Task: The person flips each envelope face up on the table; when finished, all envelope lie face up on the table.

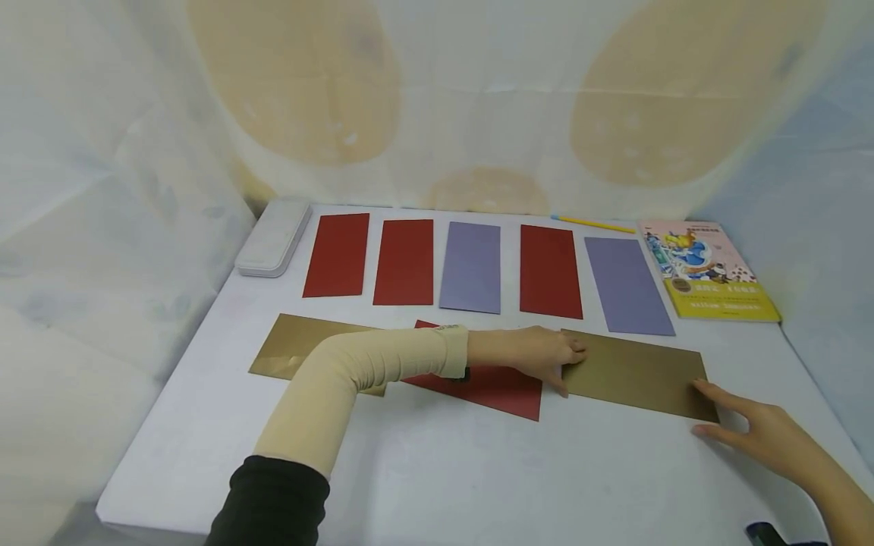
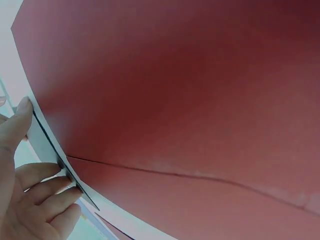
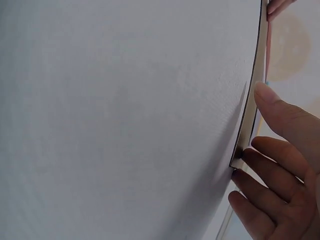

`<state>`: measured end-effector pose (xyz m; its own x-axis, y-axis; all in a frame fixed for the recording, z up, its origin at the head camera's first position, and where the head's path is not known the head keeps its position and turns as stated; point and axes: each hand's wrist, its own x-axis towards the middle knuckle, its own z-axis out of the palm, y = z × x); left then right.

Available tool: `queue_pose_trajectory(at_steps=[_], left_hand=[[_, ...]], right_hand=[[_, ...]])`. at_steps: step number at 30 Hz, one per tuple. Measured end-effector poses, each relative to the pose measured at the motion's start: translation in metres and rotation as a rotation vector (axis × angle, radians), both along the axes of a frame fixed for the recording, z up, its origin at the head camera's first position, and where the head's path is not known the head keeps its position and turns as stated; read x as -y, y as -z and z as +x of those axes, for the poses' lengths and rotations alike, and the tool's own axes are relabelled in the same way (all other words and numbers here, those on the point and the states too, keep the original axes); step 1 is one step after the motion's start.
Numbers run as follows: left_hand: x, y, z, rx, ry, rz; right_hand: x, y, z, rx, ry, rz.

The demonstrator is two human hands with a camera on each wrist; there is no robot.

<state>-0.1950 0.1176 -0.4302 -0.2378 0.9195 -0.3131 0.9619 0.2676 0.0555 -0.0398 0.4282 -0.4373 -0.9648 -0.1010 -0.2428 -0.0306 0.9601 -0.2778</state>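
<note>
My left hand [image 1: 536, 350] reaches across to the right and holds the left end of a gold card [image 1: 635, 371] between thumb and fingers. At the card's right end, my right hand [image 1: 765, 434] grips the corner area with thumb and fingers. The right wrist view shows this gold card [image 3: 254, 85] nearly edge-on, with a shadow on the table beside it. Beneath my left forearm lies a slanted red card [image 1: 505, 390], partly covered. Another gold card [image 1: 290, 349] lies further left, partly behind the sleeve. The red card [image 2: 190, 90] fills most of the left wrist view.
Along the back stands a row of flat cards, red [image 1: 337, 254] and purple [image 1: 471, 265] among them. A white case [image 1: 273, 235] sits at the back left. A yellow pencil [image 1: 594, 224] and a colourful book [image 1: 710, 273] lie at the back right. Fabric surrounds the white table [image 1: 444, 485].
</note>
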Motion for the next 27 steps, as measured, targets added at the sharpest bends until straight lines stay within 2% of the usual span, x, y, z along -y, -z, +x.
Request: queue_pose_trajectory(at_steps=[6, 12, 17, 21, 24, 27], left_hand=[[0.003, 0.0, 0.0, -0.063, 0.09, -0.018], [0.005, 0.0, -0.001, -0.1, 0.222, 0.07], [0.006, -0.001, -0.002, -0.034, 0.254, 0.123], [0.007, -0.004, 0.0, -0.003, 0.27, 0.153], [0.008, -0.006, 0.002, 0.046, 0.262, 0.194], [0.008, -0.008, 0.001, 0.116, 0.227, 0.218]], right_hand=[[0.0, 0.002, 0.001, 0.003, 0.004, -0.025], [0.001, 0.0, 0.003, 0.029, 0.027, -0.026], [0.001, -0.003, 0.006, 0.03, 0.041, -0.033], [0.001, -0.004, 0.011, -0.009, 0.042, -0.047], [0.001, -0.005, 0.014, -0.077, 0.038, -0.042], [0.0, -0.008, 0.015, -0.11, 0.066, -0.009]])
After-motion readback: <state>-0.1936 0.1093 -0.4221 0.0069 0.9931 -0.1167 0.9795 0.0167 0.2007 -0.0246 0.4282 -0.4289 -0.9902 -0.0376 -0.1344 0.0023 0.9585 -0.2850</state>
